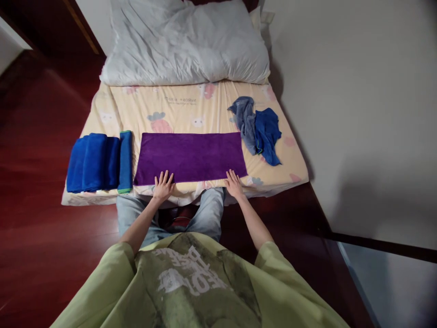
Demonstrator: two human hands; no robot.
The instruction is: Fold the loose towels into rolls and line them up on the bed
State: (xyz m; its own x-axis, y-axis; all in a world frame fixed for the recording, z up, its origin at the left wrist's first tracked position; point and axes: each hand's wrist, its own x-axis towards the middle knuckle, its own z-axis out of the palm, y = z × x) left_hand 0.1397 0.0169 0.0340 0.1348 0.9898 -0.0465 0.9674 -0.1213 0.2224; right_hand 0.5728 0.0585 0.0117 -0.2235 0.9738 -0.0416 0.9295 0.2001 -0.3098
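A purple towel (189, 156) lies spread flat across the near part of a mattress (191, 107) with a pale yellow patterned sheet. My left hand (163, 186) rests flat, fingers spread, on the towel's near left edge. My right hand (234, 183) lies flat with fingers apart on the near right corner. Neither hand holds anything.
Folded blue towels (93, 161) are stacked at the mattress's left, with a rolled blue one (125, 160) beside them. A crumpled grey cloth (246, 118) and blue cloth (268, 132) lie at the right. A white pillow (186, 43) sits at the far end. A wall runs along the right; dark wood floor surrounds.
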